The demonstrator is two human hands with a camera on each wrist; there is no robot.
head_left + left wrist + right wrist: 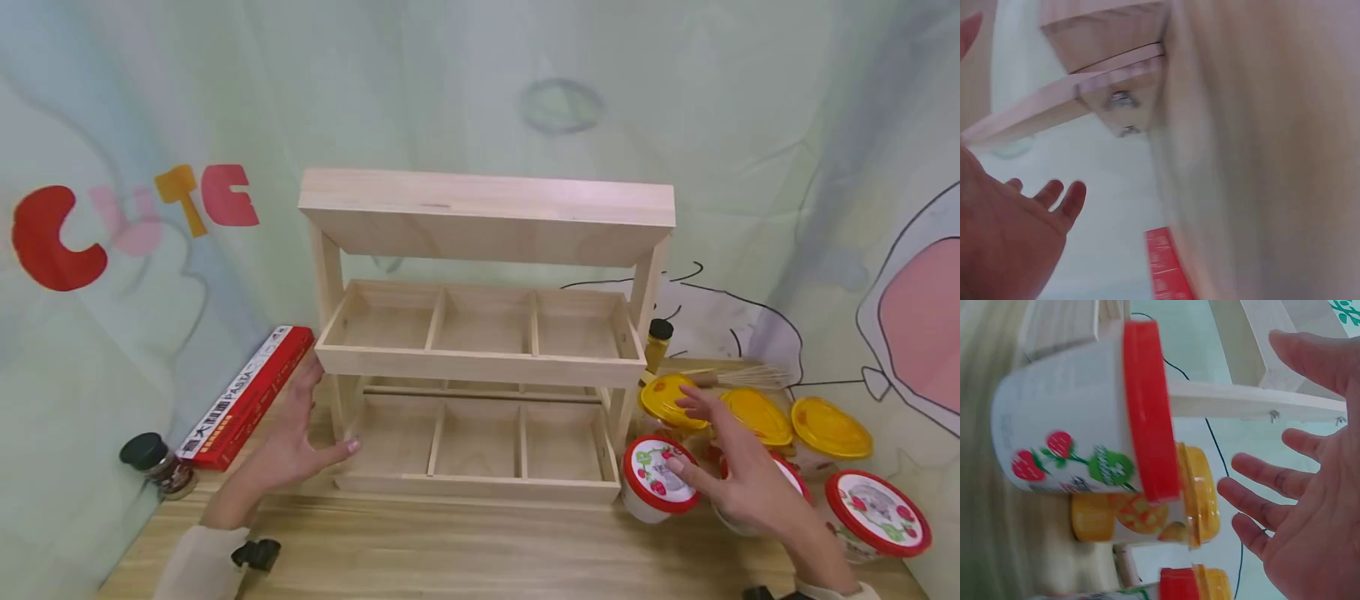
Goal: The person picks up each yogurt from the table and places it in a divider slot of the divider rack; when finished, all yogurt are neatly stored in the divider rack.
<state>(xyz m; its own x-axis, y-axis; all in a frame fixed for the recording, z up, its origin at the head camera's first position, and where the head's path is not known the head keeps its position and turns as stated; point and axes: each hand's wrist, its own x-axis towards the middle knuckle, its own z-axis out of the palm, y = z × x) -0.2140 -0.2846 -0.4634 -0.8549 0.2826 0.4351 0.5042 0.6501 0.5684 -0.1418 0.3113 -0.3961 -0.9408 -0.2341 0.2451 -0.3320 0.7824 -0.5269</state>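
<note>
A two-tier wooden rack [480, 364] stands mid-table, each tier split into three compartments with bare floors. To its left is my left hand [281, 450], fingers spread and holding nothing, thumb tip near the lower tier's corner. My right hand [750, 483] hovers over the tubs at the right, its fingers spread and nothing in its grasp. Its thumb overlaps the edge of a red-lidded tub [660, 475] in the head view. In the right wrist view that tub's white side [1072, 419] shows strawberries, and the palm is apart from it.
Yellow-lidded tubs [831, 427] stand behind more red-lidded tubs [877, 512] at the right. Behind them are a small yellow bottle [658, 343] and a whisk [750, 377]. On the left lie a red pasta box [247, 396] and a dark-capped jar [157, 465]. A printed curtain [465, 83] hangs behind.
</note>
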